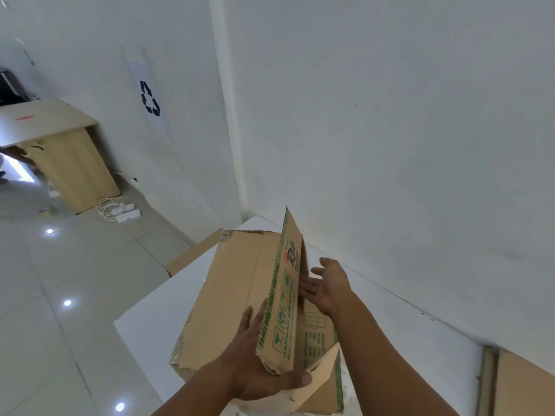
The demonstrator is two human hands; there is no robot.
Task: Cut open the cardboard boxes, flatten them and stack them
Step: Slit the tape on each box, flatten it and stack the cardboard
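Brown box panel (285, 298), running lengthwise away, is gripped near-end by the left hand (258, 373), touched rightward by the flat-fingered right hand (327, 283).

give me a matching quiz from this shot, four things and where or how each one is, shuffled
1 cardboard box
2 recycling sign
3 power strip
4 right hand

a on the floor by the wooden desk
b open, beside the upright flap
c gripped by the left hand
d on the wall

Pairs: 1-c, 2-d, 3-a, 4-b
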